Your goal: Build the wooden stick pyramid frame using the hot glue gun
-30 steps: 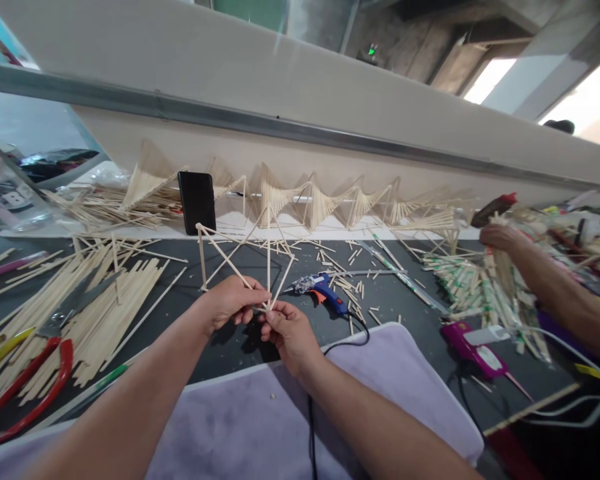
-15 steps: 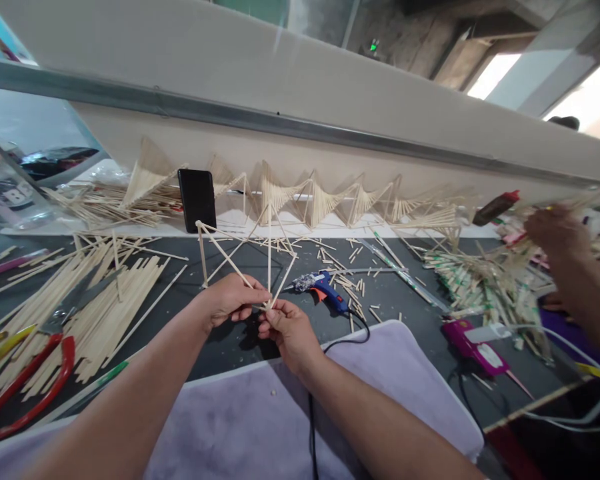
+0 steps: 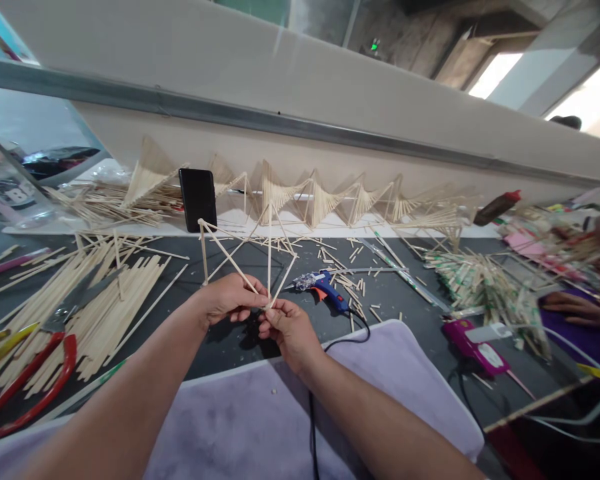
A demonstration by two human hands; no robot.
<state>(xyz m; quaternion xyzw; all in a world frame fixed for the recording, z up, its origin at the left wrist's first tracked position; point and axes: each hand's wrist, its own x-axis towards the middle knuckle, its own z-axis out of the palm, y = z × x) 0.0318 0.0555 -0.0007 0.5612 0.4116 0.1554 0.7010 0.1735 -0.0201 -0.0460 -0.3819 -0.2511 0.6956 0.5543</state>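
Both hands meet at the near corner of an open frame of thin wooden sticks (image 3: 270,250). My left hand (image 3: 233,297) pinches the joint from the left with thumb and fingers. From the right, my right hand (image 3: 287,330) is closed on the same corner, its fingertips almost touching the left ones. The frame's sticks rise and spread away from me, crossing in triangles. Just right of the hands lies a blue glue gun (image 3: 325,288) with an orange trigger, its nozzle pointing toward the frame. The exact joint is partly hidden by fingertips.
Loose sticks (image 3: 130,307) and red-handled shears (image 3: 63,360) lie left. A black phone (image 3: 198,199) stands behind the frame, near a row of stick models (image 3: 325,200). A lilac cloth (image 3: 220,420) covers the front edge. At right are a magenta glue gun (image 3: 480,347) and another person's hand (image 3: 573,307).
My hands and the stick frame stay almost still. At the right, the other person's raised arm has pulled back toward the edge of view, uncovering the pile there.
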